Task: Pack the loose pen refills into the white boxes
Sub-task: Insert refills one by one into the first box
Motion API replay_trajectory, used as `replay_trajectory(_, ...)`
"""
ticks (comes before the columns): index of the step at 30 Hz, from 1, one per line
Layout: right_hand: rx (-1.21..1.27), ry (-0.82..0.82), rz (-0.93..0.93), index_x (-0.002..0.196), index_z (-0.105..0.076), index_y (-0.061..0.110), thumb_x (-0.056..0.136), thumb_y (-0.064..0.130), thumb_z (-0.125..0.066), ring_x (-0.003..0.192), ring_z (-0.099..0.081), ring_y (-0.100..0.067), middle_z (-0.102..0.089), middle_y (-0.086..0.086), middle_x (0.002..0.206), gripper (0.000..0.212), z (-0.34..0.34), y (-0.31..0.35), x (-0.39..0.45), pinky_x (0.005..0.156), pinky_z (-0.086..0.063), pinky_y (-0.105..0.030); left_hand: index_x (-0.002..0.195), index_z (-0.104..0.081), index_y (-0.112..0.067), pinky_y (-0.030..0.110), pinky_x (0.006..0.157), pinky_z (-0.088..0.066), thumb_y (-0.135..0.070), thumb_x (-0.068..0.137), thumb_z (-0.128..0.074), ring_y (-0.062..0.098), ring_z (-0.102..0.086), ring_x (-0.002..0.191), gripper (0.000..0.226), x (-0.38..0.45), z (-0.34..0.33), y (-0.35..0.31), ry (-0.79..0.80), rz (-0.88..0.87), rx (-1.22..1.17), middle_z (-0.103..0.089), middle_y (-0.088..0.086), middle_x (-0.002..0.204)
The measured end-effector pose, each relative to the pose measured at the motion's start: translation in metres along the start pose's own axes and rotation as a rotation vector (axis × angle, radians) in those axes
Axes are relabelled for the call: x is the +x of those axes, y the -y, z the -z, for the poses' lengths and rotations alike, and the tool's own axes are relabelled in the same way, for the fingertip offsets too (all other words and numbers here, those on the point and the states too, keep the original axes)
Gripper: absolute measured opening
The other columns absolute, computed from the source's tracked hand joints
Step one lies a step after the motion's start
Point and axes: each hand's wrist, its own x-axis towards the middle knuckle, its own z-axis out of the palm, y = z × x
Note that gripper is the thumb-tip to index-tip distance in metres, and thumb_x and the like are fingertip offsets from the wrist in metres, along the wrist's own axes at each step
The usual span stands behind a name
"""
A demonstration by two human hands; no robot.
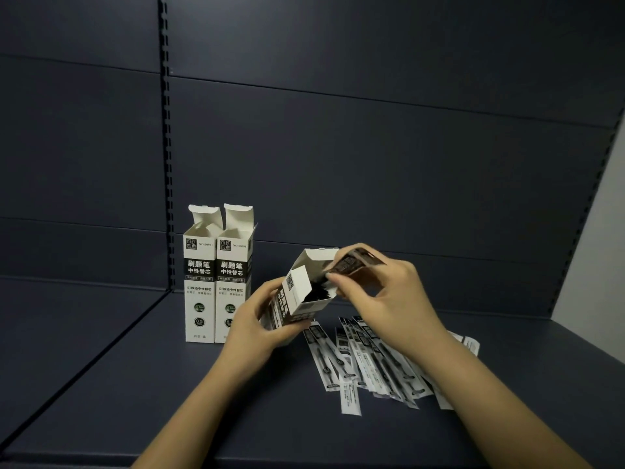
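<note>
While left hand [257, 321] grips tilted box [297, 292], right hand [382, 282] pinches refills [355, 262]; upright boxes [216, 282] read "NO.50091", "0.5".

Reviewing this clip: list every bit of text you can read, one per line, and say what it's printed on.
"NO.50001": top front of the left standing box; the right standing box appears to match.
"刷题笔 中性替芯": black band on both.
"ST按动中性替芯": below the band on both.
"0.5": round mark low on both, cut off on the right one.
Other small print on them: unreadable.
Held box, pen refills: print blurred.
</note>
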Motion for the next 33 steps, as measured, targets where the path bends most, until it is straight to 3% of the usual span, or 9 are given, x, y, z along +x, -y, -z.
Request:
replay_trajectory(5,0.023,0.097,-0.049,0.086,-0.067,0.014,0.098,0.022,-0.058,0.066,-0.063,-0.019,-0.063,0.001,0.070,0.017,0.002,0.005,0.001,0.066,-0.053,-0.044,0.118,-0.062,-0.028,0.018,0.095,-0.050,0.004,0.069,-0.085,0.008,-0.067,0.110,0.063,0.000,0.000,0.000,-0.012,-0.005,-0.001,-0.073,-0.010,0.115)
replay_trajectory(8,0.052,0.134,-0.074,0.068,-0.059,0.030,0.100,0.036,-0.045,0.067,-0.061,-0.018,-0.060,0.003,0.072,0.036,0.002,0.011,0.000,0.063,-0.053,-0.029,0.119,-0.062,-0.028,0.018,0.094,-0.050,0.003,0.070,-0.085,0.008,-0.067,0.109,0.063,0.000,0.000,-0.001,-0.010,-0.005,0.009,-0.073,-0.010,0.114)
replay_trajectory(12,0.032,0.142,-0.120,0.063,-0.057,0.003,0.100,0.038,-0.040,0.066,-0.060,-0.017,-0.057,-0.006,0.068,0.053,-0.001,0.011,0.000,0.060,-0.048,-0.020,0.119,-0.061,-0.030,0.015,0.092,-0.049,0.003,0.071,-0.085,0.005,-0.067,0.108,0.063,-0.001,0.000,-0.001,-0.012,-0.002,0.017,-0.072,-0.012,0.114)
replay_trajectory(16,-0.010,0.093,-0.083,0.070,-0.063,0.004,0.101,0.027,-0.050,0.064,-0.058,-0.013,-0.057,-0.001,0.070,0.041,-0.007,0.001,0.003,0.063,-0.051,-0.029,0.119,-0.061,-0.029,0.016,0.093,-0.049,0.003,0.070,-0.085,0.007,-0.066,0.110,0.063,0.000,0.001,-0.001,-0.010,0.001,0.002,-0.072,-0.011,0.115)
replay_trajectory(19,-0.057,0.029,0.000,0.095,-0.073,0.008,0.095,0.014,-0.064,0.064,-0.058,-0.002,-0.066,0.004,0.084,0.011,-0.010,-0.006,0.009,0.061,-0.049,-0.016,0.119,-0.062,-0.031,0.015,0.092,-0.049,0.003,0.069,-0.085,0.007,-0.066,0.110,0.064,0.000,0.001,-0.002,-0.007,0.004,-0.008,-0.072,-0.010,0.115)
replay_trajectory(22,-0.110,0.036,-0.041,0.097,-0.070,0.015,0.090,0.015,-0.070,0.051,-0.055,-0.020,-0.056,0.011,0.058,0.007,-0.011,-0.006,0.011,0.057,-0.049,-0.031,0.119,-0.061,-0.030,0.014,0.091,-0.049,0.005,0.070,-0.084,0.007,-0.067,0.109,0.064,-0.001,-0.001,-0.002,-0.007,0.008,-0.012,-0.072,-0.010,0.115)
replay_trajectory(24,-0.119,0.078,-0.057,0.094,-0.064,0.018,0.091,0.019,-0.070,0.043,-0.050,-0.025,-0.045,0.010,0.045,0.006,-0.011,-0.006,0.012,0.052,-0.046,-0.035,0.119,-0.061,-0.029,0.015,0.091,-0.049,0.006,0.070,-0.083,0.007,-0.067,0.109,0.063,-0.001,-0.001,-0.003,-0.011,0.011,-0.021,-0.072,-0.008,0.115)
replay_trajectory(29,-0.183,0.162,-0.043,0.098,-0.057,0.023,0.097,0.026,-0.059,0.048,-0.046,-0.014,-0.052,0.009,0.056,0.004,-0.011,-0.008,0.015,0.051,-0.034,-0.024,0.119,-0.061,-0.026,0.013,0.089,-0.049,0.006,0.070,-0.083,0.007,-0.067,0.109,0.062,-0.001,-0.001,-0.004,-0.007,0.018,-0.032,-0.072,-0.008,0.114)
replay_trajectory(33,-0.215,0.289,-0.052,0.098,-0.046,0.026,0.101,0.029,-0.048,0.048,-0.045,-0.012,-0.055,0.007,0.061,0.004,-0.012,-0.006,0.015,0.053,-0.036,-0.029,0.120,-0.061,-0.025,0.014,0.090,-0.049,0.005,0.070,-0.084,0.006,-0.067,0.109,0.063,-0.001,-0.001,-0.003,-0.005,0.005,-0.021,-0.072,-0.009,0.115)
